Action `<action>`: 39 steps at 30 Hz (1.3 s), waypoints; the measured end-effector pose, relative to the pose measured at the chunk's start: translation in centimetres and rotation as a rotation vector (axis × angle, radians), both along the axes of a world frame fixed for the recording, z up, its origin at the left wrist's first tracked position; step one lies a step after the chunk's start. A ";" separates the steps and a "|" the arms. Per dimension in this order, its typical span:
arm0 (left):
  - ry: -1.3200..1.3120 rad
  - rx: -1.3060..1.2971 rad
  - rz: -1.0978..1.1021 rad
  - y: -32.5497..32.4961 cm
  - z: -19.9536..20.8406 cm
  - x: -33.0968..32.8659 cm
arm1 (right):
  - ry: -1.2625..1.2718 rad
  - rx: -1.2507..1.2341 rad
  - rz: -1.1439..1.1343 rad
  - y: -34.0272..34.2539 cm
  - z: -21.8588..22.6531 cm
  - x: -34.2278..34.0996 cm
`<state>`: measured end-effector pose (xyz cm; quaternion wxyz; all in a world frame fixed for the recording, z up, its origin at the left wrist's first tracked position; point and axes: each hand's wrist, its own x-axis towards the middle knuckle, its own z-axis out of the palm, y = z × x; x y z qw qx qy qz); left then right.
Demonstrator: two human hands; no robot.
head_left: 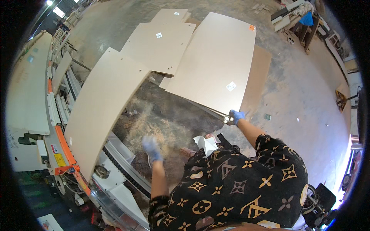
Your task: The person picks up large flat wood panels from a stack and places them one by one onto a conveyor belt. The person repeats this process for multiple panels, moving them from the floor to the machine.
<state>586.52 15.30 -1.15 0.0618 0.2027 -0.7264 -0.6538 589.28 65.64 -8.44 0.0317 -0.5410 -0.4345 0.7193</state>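
My right hand (pixel 236 116), in a blue glove, is closed at the near right corner of a large pale panel (pixel 219 57). Beside its fingers is a small round metallic piece with dark parts (pixel 226 119); I cannot make out exactly what the fingers hold. The panel lies slightly tilted on the pile and has a white label near that corner and an orange one at its far end. My left hand (pixel 152 148), also blue-gloved, is over the dusty floor, smeared by motion. Nearest to it is another long pale panel (pixel 111 88), resting on the machine at left.
More drilled pale panels (pixel 154 44) are stacked farther off. A long machine with an orange rail (pixel 63 140) runs along the left. Brown board (pixel 257 77) sticks out under the stack at right. Scrap pieces (pixel 296 19) are heaped at far right. My feet stand just ahead.
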 end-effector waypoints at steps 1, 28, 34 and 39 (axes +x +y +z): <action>-0.062 0.060 -0.129 5.1 -1.7 -1.1 | -0.117 0.279 0.036 -0.1 -0.7 -0.3; -0.332 0.613 0.112 5.0 -0.2 21.3 | 0.260 -0.495 0.467 4.1 6.1 4.6; -0.298 -0.052 0.213 -6.8 4.6 34.2 | 0.384 -0.656 0.262 -0.9 8.1 12.0; -0.293 0.008 0.286 -15.3 8.4 39.8 | 0.231 -0.626 0.284 -2.5 5.3 15.2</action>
